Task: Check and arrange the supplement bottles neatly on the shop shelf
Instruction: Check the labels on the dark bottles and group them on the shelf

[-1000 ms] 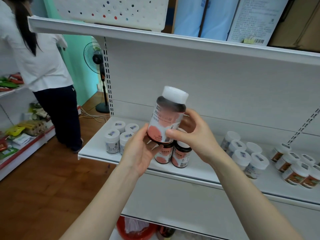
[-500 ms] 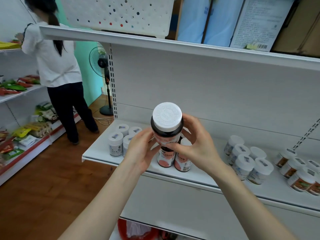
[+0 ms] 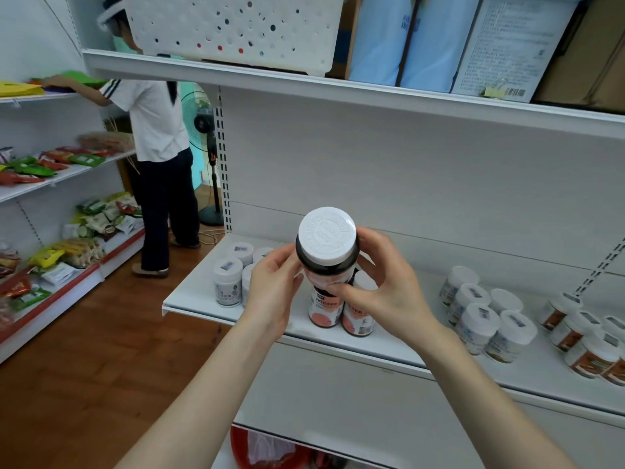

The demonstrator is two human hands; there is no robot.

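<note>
Both hands raised, forearms converging

Left hand (image 3: 270,296) and right hand (image 3: 389,292) face each other, fingers curled inward, gripping.

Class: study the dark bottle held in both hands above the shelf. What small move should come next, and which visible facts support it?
Probably tip the bottle upright and set it on the shelf beside the two pink-labelled bottles. The left hand and right hand both hold it, tilted cap-first toward the camera, directly above that matching pair.

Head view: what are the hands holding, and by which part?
Left hand and right hand grip a dark bottle by its body, below the white cap.
</note>
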